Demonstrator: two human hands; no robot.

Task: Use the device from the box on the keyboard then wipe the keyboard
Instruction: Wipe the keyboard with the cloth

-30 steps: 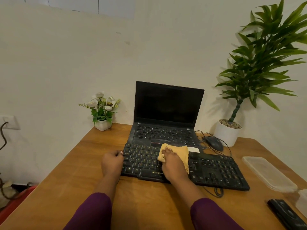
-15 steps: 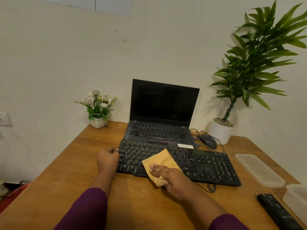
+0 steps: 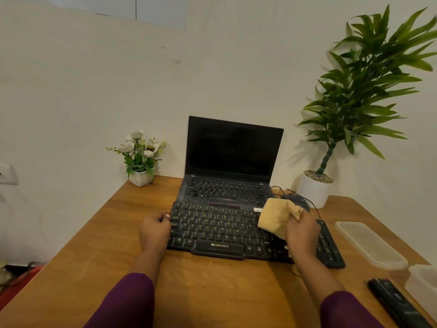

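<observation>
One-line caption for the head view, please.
Right hand grips a yellow cloth over the black keyboard while the left hand holds its left edge.

The right hand (image 3: pixel 301 235) and the yellow cloth (image 3: pixel 275 215) it grips cover the middle-right keys of the keyboard (image 3: pixel 212 229) and part of the mouse (image 3: pixel 305 203) behind. The black device (image 3: pixel 397 301) runs off the bottom edge, and the clear box (image 3: pixel 423 280) off the right edge. The plant (image 3: pixel 369 86) loses leaf tips at the right edge.

free: table (image 3: pixel 212 292) near side | blocked: laptop (image 3: pixel 227 188) behind keyboard (image 3: pixel 212 230); lid (image 3: pixel 369 245) at right
</observation>
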